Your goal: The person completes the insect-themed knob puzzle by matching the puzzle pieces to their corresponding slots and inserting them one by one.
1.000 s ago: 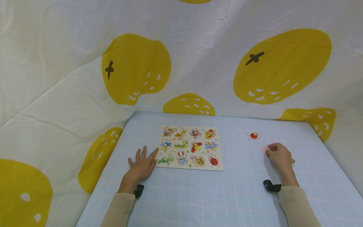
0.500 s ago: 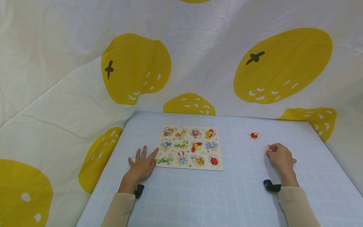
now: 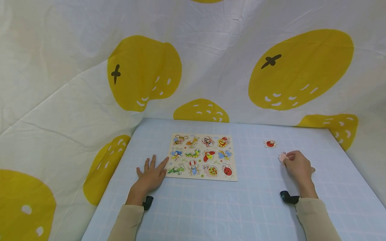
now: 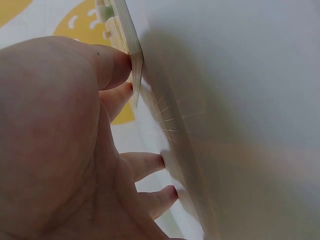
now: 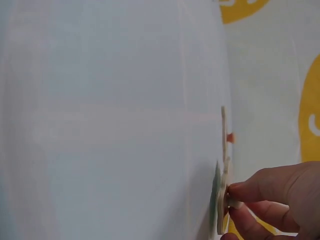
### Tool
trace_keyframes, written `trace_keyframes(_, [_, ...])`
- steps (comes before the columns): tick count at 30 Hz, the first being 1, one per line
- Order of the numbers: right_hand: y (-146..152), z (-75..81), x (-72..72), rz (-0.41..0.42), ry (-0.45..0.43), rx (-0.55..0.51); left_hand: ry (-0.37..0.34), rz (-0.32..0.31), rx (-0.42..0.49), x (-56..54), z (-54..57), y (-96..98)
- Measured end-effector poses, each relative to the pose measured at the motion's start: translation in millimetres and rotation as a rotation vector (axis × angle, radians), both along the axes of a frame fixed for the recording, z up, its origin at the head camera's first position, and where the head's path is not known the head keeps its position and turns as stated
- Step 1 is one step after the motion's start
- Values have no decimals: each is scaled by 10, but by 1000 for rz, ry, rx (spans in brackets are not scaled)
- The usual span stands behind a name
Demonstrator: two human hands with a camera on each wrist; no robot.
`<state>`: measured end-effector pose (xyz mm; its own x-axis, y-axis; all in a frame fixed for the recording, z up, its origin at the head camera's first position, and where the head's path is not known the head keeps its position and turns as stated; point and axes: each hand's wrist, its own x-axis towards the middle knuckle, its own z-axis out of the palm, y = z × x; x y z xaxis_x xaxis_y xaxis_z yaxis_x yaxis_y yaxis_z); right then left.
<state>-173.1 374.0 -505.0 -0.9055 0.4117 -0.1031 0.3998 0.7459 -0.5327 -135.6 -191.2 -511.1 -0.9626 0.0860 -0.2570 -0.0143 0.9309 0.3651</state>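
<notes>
My left hand (image 3: 150,175) lies on the table with fingers spread, fingertips at the left edge of a wooden insect puzzle board (image 3: 184,176). In the left wrist view its thumb and a finger touch the board's edge (image 4: 131,42). My right hand (image 3: 299,166) pinches a pale pink puzzle piece (image 3: 282,158) by its knob; the fingers hide most of its picture. In the right wrist view that piece (image 5: 221,210) stands edge-on, close over the tablecloth. Just beyond it lies a red ladybug piece (image 3: 270,143) with a knob.
A pale blue checked cloth (image 3: 217,211) covers the table. Behind and to the left hangs a white curtain (image 3: 211,67) with large yellow fruit prints. Each wrist wears a small black camera, the right one (image 3: 288,197) close above the cloth.
The pink piece has turned slightly in my right hand's fingers, so more of its left side shows. My left hand and the board have not moved.
</notes>
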Motion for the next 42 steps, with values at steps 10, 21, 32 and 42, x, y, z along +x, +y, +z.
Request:
trace_keyframes(10, [-139, 64, -3, 79, 42, -15, -5, -4, -4, 3, 20, 8])
trace_keyframes(21, [-389, 20, 7, 206, 142, 28, -2, -3, -9, 6, 5, 11])
trace_keyframes(32, [-760, 145, 54, 310, 193, 54, 3, 0, -13, 11, 19, 10])
trace_keyframes(42, [-1010, 157, 43, 368, 232, 68, 2, 3, -8, 23, 50, 14])
